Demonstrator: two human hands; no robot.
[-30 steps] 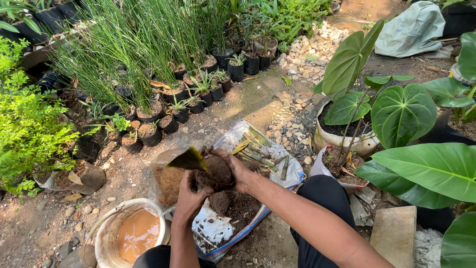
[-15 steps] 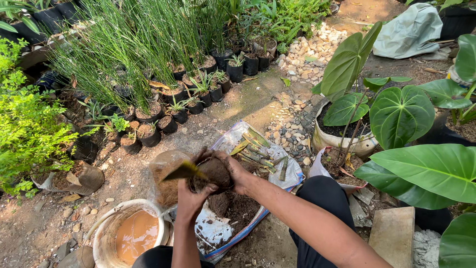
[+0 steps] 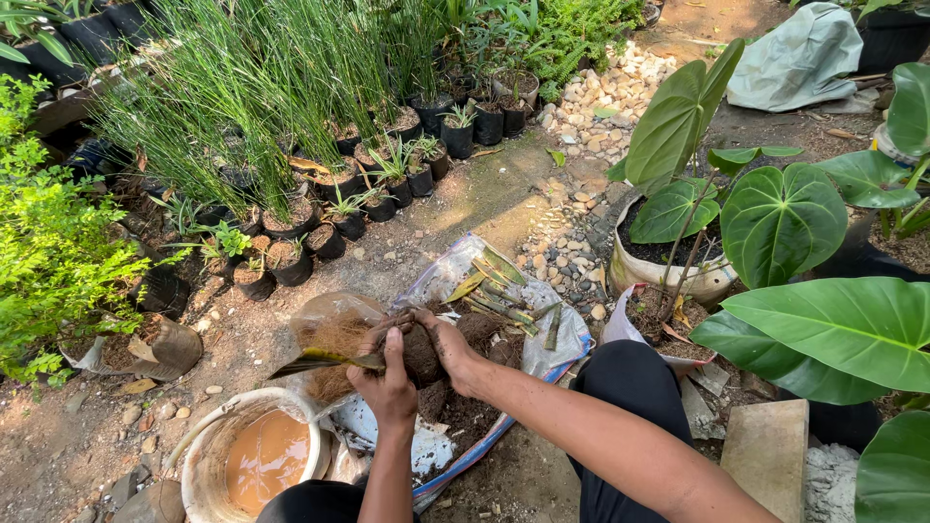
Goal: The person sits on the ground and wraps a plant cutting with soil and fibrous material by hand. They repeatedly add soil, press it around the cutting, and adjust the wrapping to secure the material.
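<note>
Together, left hand (image 3: 387, 380) and right hand (image 3: 448, 344) have fingers closed around a dark root clump (image 3: 421, 351) (soil-caked), above the plastic sack (image 3: 542, 353), beside the bucket (image 3: 208, 455).

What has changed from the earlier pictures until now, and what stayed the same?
The leaf swung from pointing up to lying low and leftward, as the left hand and right hand turned the root clump. Both hands still grip it; the bucket and sack stayed put.

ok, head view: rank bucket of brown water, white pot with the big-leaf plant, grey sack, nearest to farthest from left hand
1. bucket of brown water, just lower left of the left hand.
2. white pot, right.
3. grey sack, top right.
</note>
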